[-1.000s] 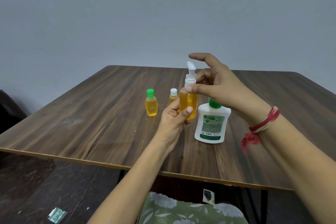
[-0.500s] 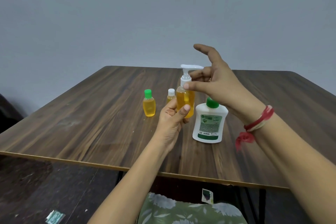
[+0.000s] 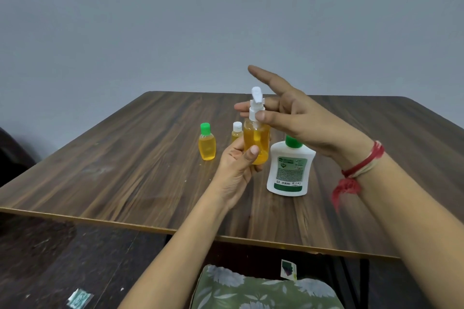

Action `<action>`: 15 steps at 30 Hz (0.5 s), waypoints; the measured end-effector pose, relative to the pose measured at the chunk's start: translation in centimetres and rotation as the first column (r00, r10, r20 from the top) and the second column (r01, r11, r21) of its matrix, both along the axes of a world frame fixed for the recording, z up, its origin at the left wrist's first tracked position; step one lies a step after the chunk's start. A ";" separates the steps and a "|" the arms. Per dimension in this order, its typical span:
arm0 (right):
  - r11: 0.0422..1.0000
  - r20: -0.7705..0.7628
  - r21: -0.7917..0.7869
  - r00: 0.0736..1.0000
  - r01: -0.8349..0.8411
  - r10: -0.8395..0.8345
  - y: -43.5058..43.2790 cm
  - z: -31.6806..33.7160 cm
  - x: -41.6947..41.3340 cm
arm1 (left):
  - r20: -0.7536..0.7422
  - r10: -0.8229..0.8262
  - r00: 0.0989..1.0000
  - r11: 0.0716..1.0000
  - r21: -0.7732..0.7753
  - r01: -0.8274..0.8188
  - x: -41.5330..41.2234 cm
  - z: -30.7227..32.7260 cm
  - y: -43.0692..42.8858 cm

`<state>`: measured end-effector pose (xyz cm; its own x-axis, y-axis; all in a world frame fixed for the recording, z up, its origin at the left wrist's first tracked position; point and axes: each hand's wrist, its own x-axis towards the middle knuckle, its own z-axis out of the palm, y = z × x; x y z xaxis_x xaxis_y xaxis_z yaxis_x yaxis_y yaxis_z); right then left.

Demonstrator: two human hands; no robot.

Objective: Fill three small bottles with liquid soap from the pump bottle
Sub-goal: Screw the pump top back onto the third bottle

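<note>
I count four bottles: one pump bottle (image 3: 259, 138), two small ones, one larger white bottle (image 3: 288, 168). Pump bottle clear, amber soap inside, white pump head, held upright above middle of wooden table (image 3: 125, 158). Left hand (image 3: 238, 165) grips its body; right hand (image 3: 306, 123) pinches pump collar, index finger raised straight. Green-capped small bottle (image 3: 207, 144) stands apart at left. White-capped small bottle (image 3: 236, 130) half hidden behind left hand. White bottle, green cap, printed label, just right of pump bottle. Red thread (image 3: 361, 168) on right wrist.
</note>
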<state>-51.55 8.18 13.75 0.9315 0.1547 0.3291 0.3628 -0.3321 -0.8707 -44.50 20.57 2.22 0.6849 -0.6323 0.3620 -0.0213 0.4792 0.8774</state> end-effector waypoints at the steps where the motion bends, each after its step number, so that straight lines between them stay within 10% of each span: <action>1: 1.000 -0.005 -0.019 1.000 -0.006 0.006 0.0 0.1 -0.1 | -0.001 0.000 1.000 1.000 -0.001 0.000 0.0 0.0 0.0; 11: 0.925 0.173 -0.018 0.912 0.380 -0.372 1.7 -2.2 1.0 | 0.018 0.097 0.995 0.993 0.062 -0.097 -0.6 -0.8 -0.5; 15: 0.957 0.152 -0.049 0.949 0.287 -0.277 1.3 -1.4 0.4 | 0.065 0.116 0.991 0.990 0.078 -0.121 0.0 -0.6 0.2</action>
